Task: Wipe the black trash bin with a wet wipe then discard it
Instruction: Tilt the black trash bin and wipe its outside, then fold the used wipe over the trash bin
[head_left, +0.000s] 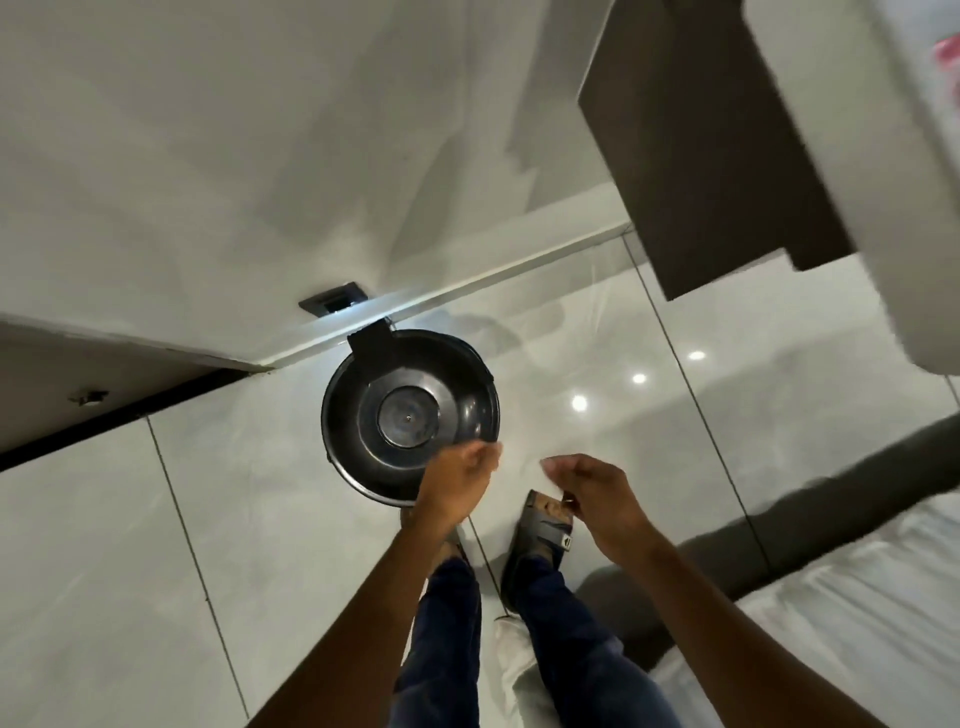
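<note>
The round black trash bin (410, 410) stands on the pale tiled floor against the wall, seen from straight above, its hinge tab at the far left side. My left hand (457, 483) hovers over the bin's near rim with fingers pinched. My right hand (597, 493) is just right of the bin, also pinched. A thin pale wet wipe (546, 462) shows as white edges at both sets of fingertips. It blends into the floor between the hands.
A white wall with a dark socket plate (332, 302) lies behind the bin. A dark cabinet (701, 156) hangs at upper right. A white bed on a dark base (831, 597) fills the lower right. My sandalled feet (545, 535) stand below the hands.
</note>
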